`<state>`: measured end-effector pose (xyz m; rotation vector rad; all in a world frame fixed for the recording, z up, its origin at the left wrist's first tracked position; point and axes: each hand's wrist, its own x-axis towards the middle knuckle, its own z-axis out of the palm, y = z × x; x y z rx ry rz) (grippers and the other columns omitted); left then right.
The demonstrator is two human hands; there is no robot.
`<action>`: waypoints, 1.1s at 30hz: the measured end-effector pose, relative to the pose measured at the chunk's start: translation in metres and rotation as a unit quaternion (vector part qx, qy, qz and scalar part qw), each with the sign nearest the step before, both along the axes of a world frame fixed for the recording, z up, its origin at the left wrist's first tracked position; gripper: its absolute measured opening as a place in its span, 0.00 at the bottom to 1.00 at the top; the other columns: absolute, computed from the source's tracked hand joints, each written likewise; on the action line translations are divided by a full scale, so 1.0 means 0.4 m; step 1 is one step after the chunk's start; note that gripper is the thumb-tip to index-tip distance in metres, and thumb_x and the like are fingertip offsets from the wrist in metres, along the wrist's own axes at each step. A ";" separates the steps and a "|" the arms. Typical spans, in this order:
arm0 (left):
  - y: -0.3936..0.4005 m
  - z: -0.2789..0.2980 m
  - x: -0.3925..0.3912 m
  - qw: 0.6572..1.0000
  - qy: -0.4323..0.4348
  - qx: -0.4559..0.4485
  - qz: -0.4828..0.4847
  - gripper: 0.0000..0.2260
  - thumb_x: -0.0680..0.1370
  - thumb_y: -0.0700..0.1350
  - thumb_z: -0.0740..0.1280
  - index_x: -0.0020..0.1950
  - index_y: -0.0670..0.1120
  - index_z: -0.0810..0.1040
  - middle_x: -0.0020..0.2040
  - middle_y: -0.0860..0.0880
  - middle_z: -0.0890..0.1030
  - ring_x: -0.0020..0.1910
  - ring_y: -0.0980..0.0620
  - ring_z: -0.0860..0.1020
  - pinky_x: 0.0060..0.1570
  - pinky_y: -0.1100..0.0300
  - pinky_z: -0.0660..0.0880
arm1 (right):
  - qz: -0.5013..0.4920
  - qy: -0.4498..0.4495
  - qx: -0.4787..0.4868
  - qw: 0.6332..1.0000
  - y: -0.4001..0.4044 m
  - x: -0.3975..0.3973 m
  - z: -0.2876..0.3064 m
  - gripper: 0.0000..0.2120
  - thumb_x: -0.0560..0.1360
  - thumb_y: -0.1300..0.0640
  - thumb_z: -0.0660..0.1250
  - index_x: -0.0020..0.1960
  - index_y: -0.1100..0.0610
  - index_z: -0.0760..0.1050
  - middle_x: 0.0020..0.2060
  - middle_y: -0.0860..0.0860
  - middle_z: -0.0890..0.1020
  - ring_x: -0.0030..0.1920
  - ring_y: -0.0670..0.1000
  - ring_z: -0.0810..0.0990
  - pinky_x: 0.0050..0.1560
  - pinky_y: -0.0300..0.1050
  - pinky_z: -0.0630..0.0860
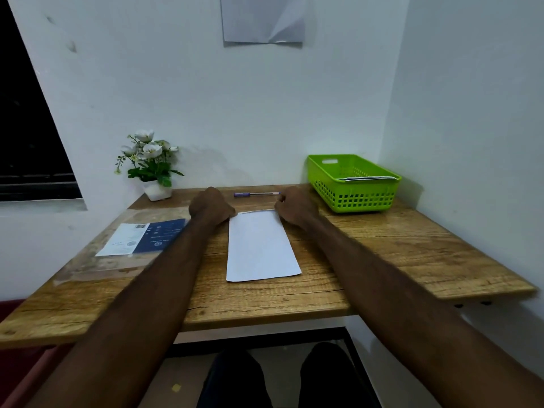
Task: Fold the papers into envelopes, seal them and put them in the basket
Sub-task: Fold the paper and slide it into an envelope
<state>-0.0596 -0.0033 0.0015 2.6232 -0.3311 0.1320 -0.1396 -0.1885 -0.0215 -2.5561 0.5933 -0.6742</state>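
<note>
A white paper (260, 248), folded lengthwise into a narrow strip, lies flat in the middle of the wooden table (382, 254). My left hand (210, 206) holds its far left corner and my right hand (295, 206) holds its far right corner; both hands have curled fingers, with the fingertips hidden behind the knuckles. A thin folded edge shows along the paper's far end between the hands. The green plastic basket (353, 198) stands at the back right of the table with a folded white paper inside it.
A purple pen (256, 194) lies just beyond the hands. A small white pot of artificial flowers (151, 169) stands at the back left. A clear plastic sleeve with a blue-and-white card (144, 237) lies on the left. White walls close in behind and to the right.
</note>
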 end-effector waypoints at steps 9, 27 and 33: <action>0.024 0.011 0.032 0.998 -0.059 -0.025 0.028 0.21 0.72 0.55 0.78 0.58 0.43 0.84 0.56 0.44 0.84 0.57 0.42 0.82 0.47 0.54 0.77 | 0.094 0.055 -0.103 0.989 0.037 -0.008 0.008 0.12 0.74 0.52 0.66 0.52 0.45 0.87 0.55 0.46 0.85 0.59 0.53 0.81 0.52 0.43 0.77; 0.090 -0.024 0.109 0.982 -0.154 0.084 -0.073 0.13 0.81 0.47 0.70 0.65 0.51 0.82 0.61 0.41 0.74 0.62 0.39 0.76 0.59 0.48 0.75 | 0.092 0.061 -0.115 0.987 0.049 -0.014 0.019 0.14 0.74 0.54 0.63 0.52 0.52 0.86 0.55 0.49 0.85 0.57 0.54 0.81 0.52 0.45 0.79; 0.080 -0.003 0.095 0.987 -0.143 -0.003 -0.068 0.12 0.78 0.51 0.74 0.57 0.46 0.86 0.58 0.43 0.81 0.58 0.43 0.79 0.55 0.46 0.79 | 0.098 0.054 -0.117 0.987 0.052 -0.022 0.018 0.13 0.74 0.55 0.64 0.51 0.50 0.87 0.54 0.49 0.85 0.56 0.54 0.81 0.51 0.46 0.79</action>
